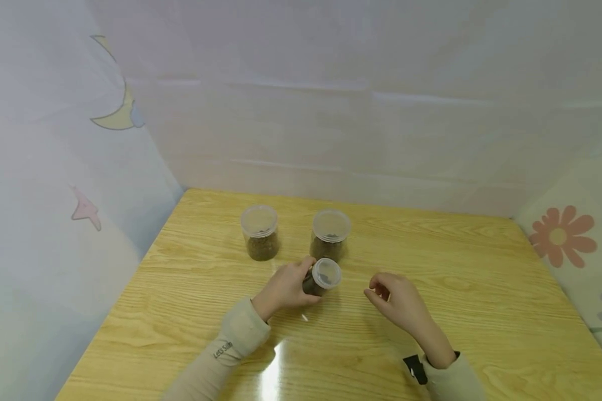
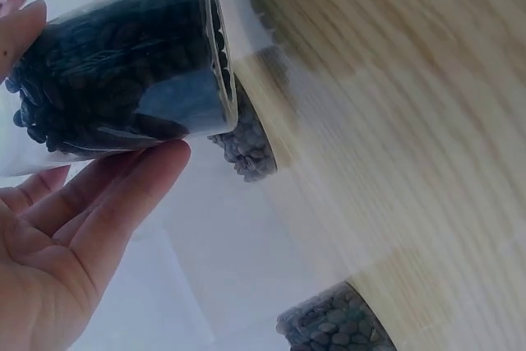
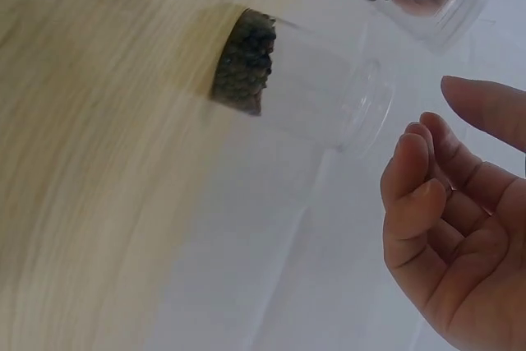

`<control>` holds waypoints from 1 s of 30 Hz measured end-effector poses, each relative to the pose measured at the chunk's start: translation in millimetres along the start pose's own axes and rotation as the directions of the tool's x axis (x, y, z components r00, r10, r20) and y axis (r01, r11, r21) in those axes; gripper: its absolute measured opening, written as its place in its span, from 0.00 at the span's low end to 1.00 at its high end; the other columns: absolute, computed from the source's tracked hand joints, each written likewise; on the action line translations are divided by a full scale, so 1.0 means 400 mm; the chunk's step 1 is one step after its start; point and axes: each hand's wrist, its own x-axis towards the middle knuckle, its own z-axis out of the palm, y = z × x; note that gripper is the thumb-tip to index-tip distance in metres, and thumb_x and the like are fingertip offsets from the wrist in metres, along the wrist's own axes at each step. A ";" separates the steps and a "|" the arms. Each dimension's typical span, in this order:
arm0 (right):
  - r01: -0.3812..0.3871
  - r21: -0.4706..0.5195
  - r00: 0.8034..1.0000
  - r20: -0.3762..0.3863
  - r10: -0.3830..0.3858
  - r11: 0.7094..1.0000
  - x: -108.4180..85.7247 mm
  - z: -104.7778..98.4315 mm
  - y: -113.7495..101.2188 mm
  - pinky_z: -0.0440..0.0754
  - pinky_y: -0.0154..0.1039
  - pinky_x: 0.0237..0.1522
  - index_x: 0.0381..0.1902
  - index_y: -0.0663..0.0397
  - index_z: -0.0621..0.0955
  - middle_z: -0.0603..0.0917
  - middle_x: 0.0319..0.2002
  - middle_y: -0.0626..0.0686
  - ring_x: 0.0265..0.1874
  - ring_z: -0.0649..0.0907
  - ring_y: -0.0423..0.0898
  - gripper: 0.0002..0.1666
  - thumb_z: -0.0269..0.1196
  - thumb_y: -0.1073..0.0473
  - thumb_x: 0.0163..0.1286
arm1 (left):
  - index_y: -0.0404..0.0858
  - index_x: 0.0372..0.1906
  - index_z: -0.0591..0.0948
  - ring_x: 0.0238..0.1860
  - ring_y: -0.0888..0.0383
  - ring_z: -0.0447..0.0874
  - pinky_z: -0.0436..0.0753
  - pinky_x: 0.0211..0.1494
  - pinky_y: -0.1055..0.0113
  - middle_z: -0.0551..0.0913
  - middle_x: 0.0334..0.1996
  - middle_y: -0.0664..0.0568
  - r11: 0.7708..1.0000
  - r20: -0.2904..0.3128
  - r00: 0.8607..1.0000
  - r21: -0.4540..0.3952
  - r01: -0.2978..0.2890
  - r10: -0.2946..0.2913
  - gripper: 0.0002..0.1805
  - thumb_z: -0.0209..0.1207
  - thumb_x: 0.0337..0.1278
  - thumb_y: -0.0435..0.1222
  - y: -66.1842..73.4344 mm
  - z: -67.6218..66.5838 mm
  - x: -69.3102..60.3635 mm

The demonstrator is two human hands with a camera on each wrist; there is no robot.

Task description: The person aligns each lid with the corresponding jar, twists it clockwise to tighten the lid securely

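My left hand (image 1: 291, 285) grips a small clear jar (image 1: 312, 284) of dark, bean-like pieces around its side. The jar leans, and its translucent lid (image 1: 327, 273) is on, tipped toward the right. In the left wrist view its base (image 2: 220, 55) is off the wooden tabletop, with fingers beneath and thumb above. Right of the jar and apart from it, my right hand (image 1: 400, 303) hovers with loosely curled fingers, holding nothing. Behind stand two larger lidded clear jars, a left one (image 1: 262, 246) and a right one (image 1: 327, 249), each partly filled with dark pieces.
The light wood table (image 1: 456, 267) reaches to a pale cloth backdrop (image 1: 306, 133) at the back and sides. The right larger jar stands close behind the held one. A bright reflection lies on the tabletop near the front.
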 end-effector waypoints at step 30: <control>-0.187 -0.043 0.980 0.064 0.190 0.981 -0.099 -0.017 0.071 0.69 0.30 0.18 0.27 0.56 0.80 0.72 0.17 0.40 0.15 0.68 0.32 0.04 0.65 0.62 0.57 | 0.35 0.56 0.63 0.48 0.55 0.78 0.77 0.48 0.66 0.77 0.49 0.44 0.980 -0.018 1.000 -0.200 0.005 -0.009 0.38 0.70 0.40 0.43 0.058 0.077 0.091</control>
